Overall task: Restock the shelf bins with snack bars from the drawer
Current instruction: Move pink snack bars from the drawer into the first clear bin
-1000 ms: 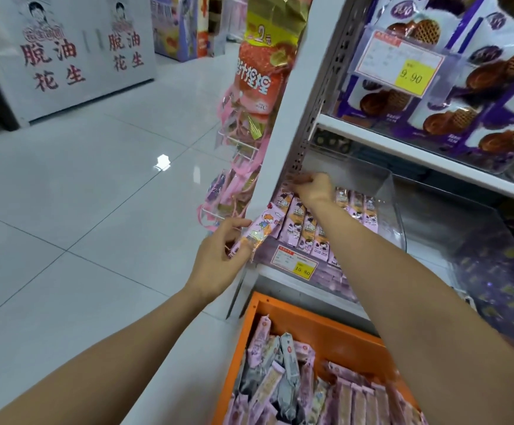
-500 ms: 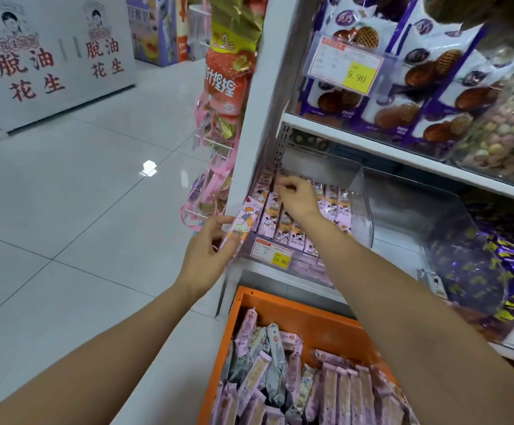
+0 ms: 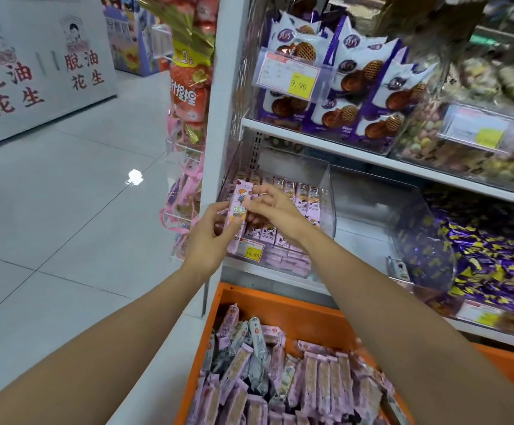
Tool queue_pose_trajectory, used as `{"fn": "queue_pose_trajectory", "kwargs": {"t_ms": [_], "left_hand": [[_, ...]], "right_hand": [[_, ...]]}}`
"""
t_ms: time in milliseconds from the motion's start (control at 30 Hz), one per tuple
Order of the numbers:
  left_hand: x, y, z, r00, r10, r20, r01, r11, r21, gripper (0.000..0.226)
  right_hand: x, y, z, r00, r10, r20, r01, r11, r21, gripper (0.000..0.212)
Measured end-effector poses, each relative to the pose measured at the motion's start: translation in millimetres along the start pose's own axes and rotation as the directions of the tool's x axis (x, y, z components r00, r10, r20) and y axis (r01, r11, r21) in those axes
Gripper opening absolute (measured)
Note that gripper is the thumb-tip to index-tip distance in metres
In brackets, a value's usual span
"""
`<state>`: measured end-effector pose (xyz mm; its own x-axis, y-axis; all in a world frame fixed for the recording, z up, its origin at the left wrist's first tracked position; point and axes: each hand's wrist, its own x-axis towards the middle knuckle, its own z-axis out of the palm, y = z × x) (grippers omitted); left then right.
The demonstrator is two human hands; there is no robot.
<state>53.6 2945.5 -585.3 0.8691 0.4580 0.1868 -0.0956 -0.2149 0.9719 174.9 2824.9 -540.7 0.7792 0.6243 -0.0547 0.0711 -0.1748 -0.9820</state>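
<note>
two hands, left hand [image 3: 209, 237] and right hand [image 3: 275, 210], hold one snack bar [image 3: 238, 207]. behind them stands one clear bin [image 3: 326, 191], its bars too crowded to count; right of them, one bin of purple sweets [image 3: 418, 240]. below, one orange drawer [image 3: 280, 305]. four yellow price tags [image 3: 299, 84] show.

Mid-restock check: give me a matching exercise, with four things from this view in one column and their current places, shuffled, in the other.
Things:
1 pink snack bar
2 orange drawer
3 clear bin
4 waffle packs

Places:
A on the upper shelf
B pulled open below the shelves
C held by left hand and right hand
D left end of the lower shelf

Pairs: 1-C, 2-B, 3-D, 4-A
</note>
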Motion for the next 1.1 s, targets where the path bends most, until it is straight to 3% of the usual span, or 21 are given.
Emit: {"fn": "queue_pose_trajectory", "kwargs": {"t_ms": [167, 233, 333, 433, 533, 633, 867, 967, 1033, 1100], "left_hand": [[14, 3, 6, 0.996, 0.073, 0.054, -0.08, 0.986, 0.146, 0.044], [16, 6, 11, 0.988, 0.152, 0.023, -0.152, 0.951, 0.269, 0.044], [14, 6, 11, 0.935, 0.352, 0.046, -0.312, 0.752, 0.581, 0.047], [16, -10, 3, 0.904, 0.382, 0.191, -0.381, 0.519, 0.765, 0.055], [15, -23, -2, 0.89, 0.345, 0.3, -0.428, 0.402, 0.809, 0.054], [14, -26, -5, 0.882, 0.332, 0.335, -0.445, 0.351, 0.824, 0.054], [15, -32, -9, 0.864, 0.358, 0.353, -0.456, 0.262, 0.85, 0.053], [15, -33, -9, 0.849, 0.399, 0.346, -0.458, 0.231, 0.858, 0.052], [14, -33, -10, 0.84, 0.43, 0.333, -0.456, 0.223, 0.862, 0.052], [15, -35, -12, 0.835, 0.445, 0.324, -0.451, 0.216, 0.866, 0.052]], "right_hand": [[-1, -3, -7, 0.997, 0.075, -0.033, -0.068, 0.98, 0.189, 0.035], [2, -5, -10, 0.987, 0.091, -0.13, -0.059, 0.971, 0.233, 0.035], [8, -3, -20, 0.938, 0.167, -0.303, -0.091, 0.964, 0.249, 0.037], [13, 8, -27, 0.901, 0.203, -0.383, -0.173, 0.979, 0.112, 0.035], [18, 17, -22, 0.87, 0.225, -0.439, -0.226, 0.973, 0.052, 0.034], [23, 23, -13, 0.86, 0.204, -0.468, -0.289, 0.95, -0.116, 0.037], [17, 20, -18, 0.938, 0.269, -0.219, -0.337, 0.853, -0.397, 0.081], [21, 23, -19, 0.947, 0.224, -0.23, -0.296, 0.886, -0.356, 0.064], [26, 22, -21, 0.939, 0.146, -0.311, -0.247, 0.915, -0.318, 0.042], [31, 17, -22, 0.918, 0.077, -0.388, -0.187, 0.949, -0.254, 0.032]]}}
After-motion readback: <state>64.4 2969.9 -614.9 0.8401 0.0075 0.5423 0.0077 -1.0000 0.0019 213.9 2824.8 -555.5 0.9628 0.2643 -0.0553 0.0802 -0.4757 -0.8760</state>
